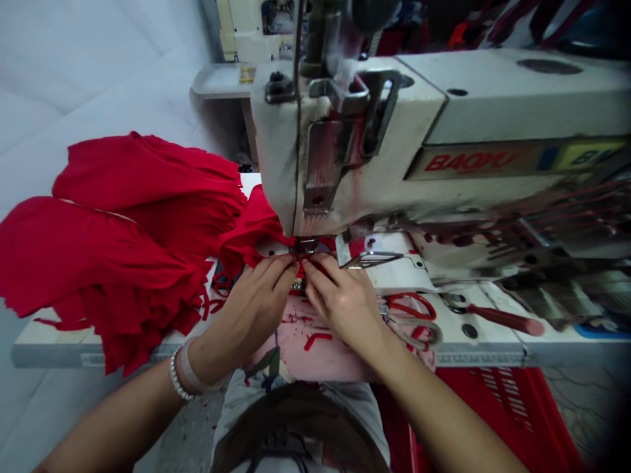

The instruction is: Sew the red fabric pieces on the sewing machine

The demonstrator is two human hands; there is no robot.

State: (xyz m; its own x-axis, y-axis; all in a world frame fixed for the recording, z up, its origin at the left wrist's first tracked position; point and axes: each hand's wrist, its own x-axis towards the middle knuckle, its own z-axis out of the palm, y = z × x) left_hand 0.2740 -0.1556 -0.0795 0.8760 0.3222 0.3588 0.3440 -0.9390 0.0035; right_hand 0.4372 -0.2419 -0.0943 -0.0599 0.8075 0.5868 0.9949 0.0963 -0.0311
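Red cloth (259, 226) lies at the presser foot (307, 245) of the sewing machine (355, 177), spreading out to its left. Left hand (263, 289) and right hand (345, 295) near each other, fingertips on the cloth just before the foot; whether they pinch it, cannot tell. Pink fabric (340, 361) below the hands, bearing red scraps. Left: heap of red pieces (148, 190) overhanging the desk (503, 295). Right: orange-handled scissors (411, 305), then a red-handled tool (507, 320).
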